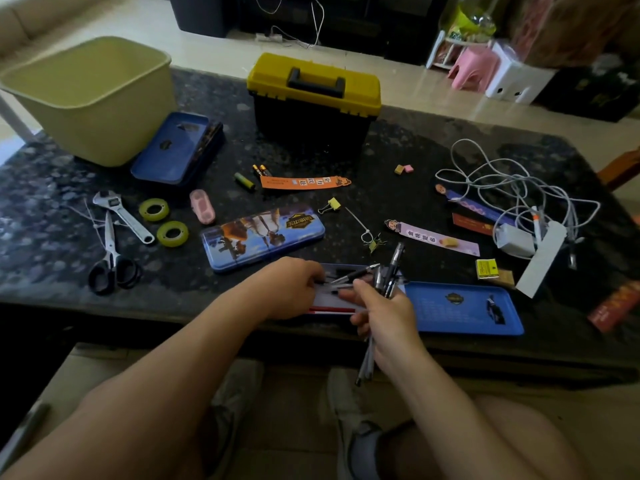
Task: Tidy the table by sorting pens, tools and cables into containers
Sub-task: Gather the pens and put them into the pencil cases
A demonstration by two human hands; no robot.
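The right hand (pixel 384 317) has its grip closed round a bundle of pens (pixel 393 268), long axis running near to far, tips pointing away. The left hand (pixel 294 282) pinches one black pen (pixel 353 274), lying crosswise over the open pencil case (pixel 327 301) at the near edge of the bench (pixel 381 150). This looks like the pen-sorting step. The next move is probably to lay the pens flat inside.

My two bare forearms reach forward from the bottom of the view and converge, the left coming in from the lower left and the right from the lower middle. My left grip (pixel 291 289) lies knuckles up with the fingers curled toward the right, and it seems to pinch the end of a black pen (pixel 353 274), though the fingertips are hidden. Just beside it, my right grip (pixel 384 313) is wrapped round a bundle of pens (pixel 393 271) that juts out above and below the fist.
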